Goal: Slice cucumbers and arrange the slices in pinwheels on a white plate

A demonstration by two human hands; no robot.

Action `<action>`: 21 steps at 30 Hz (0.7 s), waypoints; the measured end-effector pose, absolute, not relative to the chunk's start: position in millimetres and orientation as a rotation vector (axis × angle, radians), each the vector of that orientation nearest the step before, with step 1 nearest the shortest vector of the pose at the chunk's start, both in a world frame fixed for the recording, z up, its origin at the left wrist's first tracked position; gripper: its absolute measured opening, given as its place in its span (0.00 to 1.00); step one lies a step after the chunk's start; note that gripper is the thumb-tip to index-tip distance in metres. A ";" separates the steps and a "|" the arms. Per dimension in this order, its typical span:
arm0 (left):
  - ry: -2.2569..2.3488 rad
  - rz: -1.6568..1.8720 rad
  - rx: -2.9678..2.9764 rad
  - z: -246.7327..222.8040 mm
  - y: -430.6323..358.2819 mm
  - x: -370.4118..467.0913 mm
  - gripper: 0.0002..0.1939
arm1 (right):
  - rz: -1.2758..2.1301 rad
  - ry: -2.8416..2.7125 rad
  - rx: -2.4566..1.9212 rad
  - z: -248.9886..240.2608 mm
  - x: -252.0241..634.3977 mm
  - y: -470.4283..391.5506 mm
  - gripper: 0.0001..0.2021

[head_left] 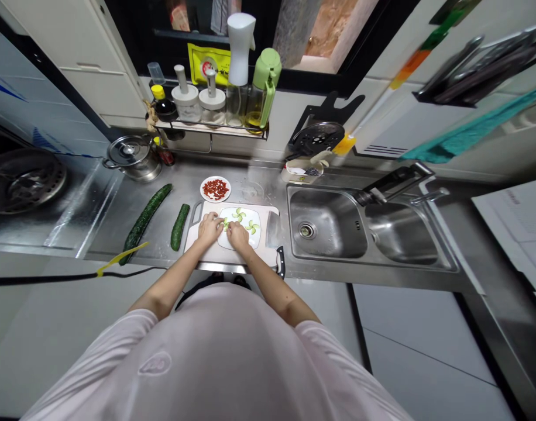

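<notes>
A white plate [253,244] lies on a pale cutting board [213,255], with light-green cucumber slices [252,227] set out on it in curved, flower-like clusters. Over the plate's left edge, my left hand [210,228] is closed, its fingertips on slices there. From the front, my right hand [239,235] reaches onto the plate with curled fingers, its tips at the same cluster; the fingers partly hide what they pinch. A knife [274,229] rests along the board's right side, its black handle toward me. Left of the board lie a shorter cucumber piece [179,227] and a long cucumber [147,218].
Behind the board stands a small plate [202,190] of chopped red pieces. A lidded steel pot [134,158] is at the back left, and a double sink [327,225] is on the right. Bottles and jars fill a wall shelf [213,127]. A black cable [75,278] crosses at left.
</notes>
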State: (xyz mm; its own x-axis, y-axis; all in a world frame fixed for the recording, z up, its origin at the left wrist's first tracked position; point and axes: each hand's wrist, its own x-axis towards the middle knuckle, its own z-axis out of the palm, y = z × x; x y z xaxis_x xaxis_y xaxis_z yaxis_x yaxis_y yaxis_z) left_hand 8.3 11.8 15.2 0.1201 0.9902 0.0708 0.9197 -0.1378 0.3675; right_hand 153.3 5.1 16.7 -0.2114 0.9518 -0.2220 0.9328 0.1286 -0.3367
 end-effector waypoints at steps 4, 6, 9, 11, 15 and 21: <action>1.819 0.472 2.239 15.1 9.0 6.5 0.15 | 0.618 -2.283 -1.940 14.9 156.1 5.0 0.13; 1.754 0.456 2.303 15.0 7.5 5.3 0.14 | 0.597 -2.263 -1.944 13.9 157.5 5.1 0.13; 1.693 0.416 2.384 13.8 6.4 4.0 0.14 | 0.583 -2.259 -1.943 12.9 158.3 5.0 0.13; 1.672 0.379 2.423 12.6 6.4 3.7 0.14 | 0.593 -2.269 -1.942 12.9 158.2 4.6 0.14; 1.651 0.321 2.458 10.9 6.8 3.2 0.15 | 0.630 -2.279 -1.950 13.6 157.6 3.5 0.14; 1.659 0.333 2.454 9.6 6.2 3.0 0.15 | 0.609 -2.200 -1.946 15.6 162.9 7.8 0.15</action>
State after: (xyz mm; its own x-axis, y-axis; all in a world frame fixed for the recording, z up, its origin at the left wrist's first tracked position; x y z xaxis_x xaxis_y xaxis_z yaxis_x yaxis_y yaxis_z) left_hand 3.0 6.2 9.6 0.3598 0.9283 0.0941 0.8925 -0.3719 0.2552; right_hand 162.9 7.8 15.6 -0.1525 0.9756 -0.1580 0.9180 0.0806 -0.3882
